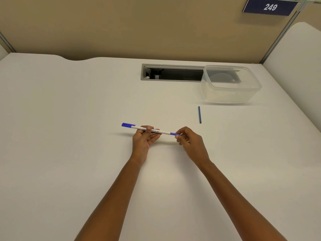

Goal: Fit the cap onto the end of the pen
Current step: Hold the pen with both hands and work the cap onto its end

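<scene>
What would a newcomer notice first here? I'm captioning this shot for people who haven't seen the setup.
First, the white pen held level above the middle of the white desk: the left hand grips its barrel, and the right hand pinches its blue right end, with a blue cap on the left end. Next, a thin dark blue stick lies alone beyond the right hand, and a clear plastic tub sits far right by the desk's cable slot.

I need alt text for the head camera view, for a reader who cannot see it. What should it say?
Two bare hands hold a white pen level above a white table: the left hand grips its barrel and the right hand pinches its blue right end, while a blue cap sits on the left end. Behind lie a thin dark blue stick and a clear plastic container.
</scene>
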